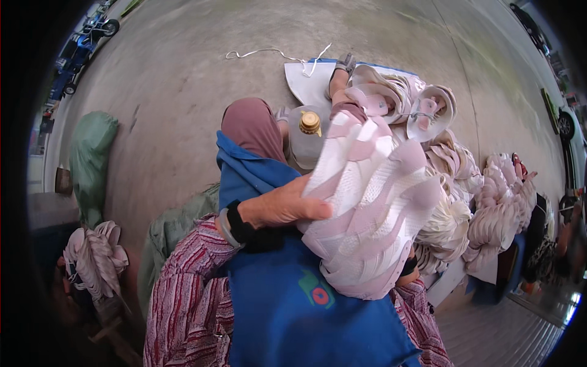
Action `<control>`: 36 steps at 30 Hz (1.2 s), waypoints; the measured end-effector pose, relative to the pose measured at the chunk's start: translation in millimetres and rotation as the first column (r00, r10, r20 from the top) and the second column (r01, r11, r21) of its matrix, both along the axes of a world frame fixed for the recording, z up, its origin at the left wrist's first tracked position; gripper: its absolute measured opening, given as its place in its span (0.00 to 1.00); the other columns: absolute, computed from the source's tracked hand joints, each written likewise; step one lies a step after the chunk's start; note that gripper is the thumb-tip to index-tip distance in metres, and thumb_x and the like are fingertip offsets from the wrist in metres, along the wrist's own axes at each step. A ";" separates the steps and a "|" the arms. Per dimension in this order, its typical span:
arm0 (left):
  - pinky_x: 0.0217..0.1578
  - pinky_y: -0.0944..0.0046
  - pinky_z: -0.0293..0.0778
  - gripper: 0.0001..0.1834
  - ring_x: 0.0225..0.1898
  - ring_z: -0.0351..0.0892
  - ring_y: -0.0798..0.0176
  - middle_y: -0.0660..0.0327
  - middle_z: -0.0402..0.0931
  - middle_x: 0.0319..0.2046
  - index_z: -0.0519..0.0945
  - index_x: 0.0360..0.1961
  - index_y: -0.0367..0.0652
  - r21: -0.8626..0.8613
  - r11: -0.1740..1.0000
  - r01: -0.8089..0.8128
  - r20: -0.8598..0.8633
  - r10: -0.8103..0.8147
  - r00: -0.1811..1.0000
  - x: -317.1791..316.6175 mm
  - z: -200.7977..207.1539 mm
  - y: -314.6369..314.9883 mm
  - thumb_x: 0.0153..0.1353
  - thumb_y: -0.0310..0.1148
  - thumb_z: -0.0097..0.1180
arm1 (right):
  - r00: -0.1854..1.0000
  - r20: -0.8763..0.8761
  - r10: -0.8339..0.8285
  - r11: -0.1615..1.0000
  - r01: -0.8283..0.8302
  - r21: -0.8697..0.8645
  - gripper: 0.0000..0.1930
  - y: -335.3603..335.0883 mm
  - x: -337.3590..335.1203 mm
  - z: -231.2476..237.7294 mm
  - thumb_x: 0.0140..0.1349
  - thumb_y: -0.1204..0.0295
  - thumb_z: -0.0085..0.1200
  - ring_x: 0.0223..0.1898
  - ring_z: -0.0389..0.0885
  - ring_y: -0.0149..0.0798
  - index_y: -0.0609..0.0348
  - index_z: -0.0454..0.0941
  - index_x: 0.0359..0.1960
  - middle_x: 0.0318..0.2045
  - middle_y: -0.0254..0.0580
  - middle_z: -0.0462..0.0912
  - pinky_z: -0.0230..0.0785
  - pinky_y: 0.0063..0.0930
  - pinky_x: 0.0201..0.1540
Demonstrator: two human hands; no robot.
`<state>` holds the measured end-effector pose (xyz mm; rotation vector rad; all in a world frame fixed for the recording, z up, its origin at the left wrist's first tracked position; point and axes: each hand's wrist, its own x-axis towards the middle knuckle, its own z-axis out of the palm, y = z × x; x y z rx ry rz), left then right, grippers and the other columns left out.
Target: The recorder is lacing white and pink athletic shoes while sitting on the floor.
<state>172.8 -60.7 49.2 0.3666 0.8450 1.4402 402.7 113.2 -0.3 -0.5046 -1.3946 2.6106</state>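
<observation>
A thick stack of pink and white shoe uppers is held up over my lap, above a blue apron. My left hand grips its left side, thumb on the front and fingers out of sight behind. On the other side, my right hand shows only around the wrist with a dark band. The stack covers its fingers, so its grip cannot be made out. Just beyond the stack stands a translucent plastic jug with a gold cap, between my knees.
More bundled shoe uppers pile up at my right, some tied with cord. A white string lies on the concrete floor. Green sacks stand at the left, near another bundle of uppers. Vehicles appear at the far edges.
</observation>
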 end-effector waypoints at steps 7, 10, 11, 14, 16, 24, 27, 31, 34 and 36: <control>0.62 0.60 0.58 0.46 0.60 0.65 0.59 0.56 0.65 0.59 0.57 0.65 0.37 0.017 0.999 0.034 0.151 -0.036 0.988 -12.1 -26.7 6.6 0.46 0.36 0.67 | 0.996 0.073 -0.042 0.978 0.056 -0.201 0.26 14.6 -9.9 -15.5 0.66 0.56 0.46 0.47 0.76 0.34 0.64 0.66 0.57 0.49 0.41 0.76 0.69 0.27 0.50; 0.61 0.60 0.60 0.38 0.58 0.67 0.60 0.56 0.68 0.57 0.60 0.64 0.37 0.129 0.987 -0.096 0.214 0.066 0.975 -15.7 -54.5 10.5 0.55 0.41 0.59 | 0.992 0.106 -0.075 0.958 0.101 -0.267 0.26 15.4 -31.9 -23.5 0.66 0.56 0.45 0.47 0.77 0.34 0.64 0.66 0.57 0.49 0.41 0.76 0.69 0.27 0.50; 0.61 0.60 0.60 0.38 0.58 0.67 0.60 0.56 0.68 0.57 0.60 0.64 0.37 0.136 0.986 -0.094 0.208 0.064 0.976 -20.3 -62.9 10.6 0.55 0.41 0.59 | 0.991 0.109 -0.082 0.950 0.111 -0.291 0.26 20.7 -39.5 -26.9 0.66 0.56 0.45 0.47 0.77 0.34 0.64 0.66 0.57 0.48 0.41 0.77 0.69 0.27 0.50; 0.58 0.57 0.67 0.31 0.55 0.72 0.59 0.55 0.71 0.55 0.64 0.61 0.38 -0.015 0.907 -0.422 0.479 0.377 0.793 -31.9 -81.7 10.5 0.62 0.47 0.49 | 0.993 0.095 -0.068 0.981 0.083 -0.173 0.21 19.6 -107.6 2.9 0.68 0.59 0.42 0.46 0.77 0.33 0.61 0.68 0.55 0.46 0.40 0.78 0.70 0.28 0.51; 0.58 0.56 0.67 0.31 0.55 0.72 0.58 0.56 0.71 0.55 0.64 0.61 0.39 -0.076 0.834 -0.546 0.466 0.514 0.720 -44.2 -86.7 14.7 0.62 0.48 0.48 | 0.997 0.018 -0.081 0.993 0.079 0.088 0.20 17.4 -148.4 20.5 0.69 0.60 0.41 0.45 0.77 0.32 0.61 0.69 0.54 0.46 0.39 0.78 0.70 0.27 0.51; 0.58 0.54 0.66 0.24 0.56 0.70 0.56 0.56 0.70 0.56 0.66 0.59 0.41 -0.452 0.676 -0.582 0.307 0.731 0.610 -85.8 -182.9 17.5 0.68 0.44 0.39 | 0.930 0.360 0.081 0.951 0.037 -0.308 0.18 60.9 -261.4 -88.2 0.66 0.64 0.48 0.33 0.82 0.33 0.70 0.74 0.45 0.37 0.44 0.82 0.77 0.26 0.36; 0.57 0.54 0.66 0.23 0.55 0.70 0.57 0.57 0.71 0.55 0.66 0.59 0.41 -0.596 0.590 -0.544 0.238 0.777 0.583 -79.7 -187.9 9.0 0.68 0.43 0.40 | 0.882 0.470 0.032 0.999 -0.025 -0.022 0.18 56.3 -267.2 -76.4 0.66 0.62 0.50 0.31 0.82 0.31 0.70 0.74 0.44 0.35 0.43 0.82 0.75 0.24 0.32; 0.58 0.56 0.63 0.28 0.59 0.65 0.55 0.55 0.64 0.60 0.60 0.63 0.40 -0.569 0.525 -0.633 -0.014 0.763 0.646 -88.1 -180.3 1.4 0.68 0.44 0.42 | 0.827 0.560 -0.048 0.951 -0.134 0.279 0.23 66.8 -273.2 -98.2 0.61 0.57 0.54 0.27 0.75 0.27 0.72 0.75 0.39 0.30 0.39 0.79 0.68 0.25 0.28; 0.60 0.55 0.60 0.34 0.62 0.60 0.51 0.52 0.58 0.63 0.54 0.66 0.38 -0.404 0.560 -0.723 -0.295 0.668 0.683 -103.4 -138.0 -6.3 0.66 0.45 0.46 | 0.793 0.608 -0.029 0.865 -0.285 0.413 0.28 65.1 -287.7 -86.2 0.59 0.52 0.53 0.28 0.72 0.29 0.75 0.74 0.38 0.29 0.43 0.78 0.65 0.28 0.28; 0.61 0.55 0.58 0.38 0.64 0.58 0.50 0.50 0.56 0.64 0.50 0.67 0.38 -0.327 0.614 -0.719 -0.439 0.575 0.690 -107.7 -127.6 -5.6 0.64 0.46 0.49 | 0.803 0.596 -0.015 0.703 -0.415 0.578 0.30 64.7 -288.9 -86.8 0.60 0.50 0.51 0.29 0.76 0.40 0.77 0.73 0.37 0.30 0.53 0.79 0.68 0.34 0.32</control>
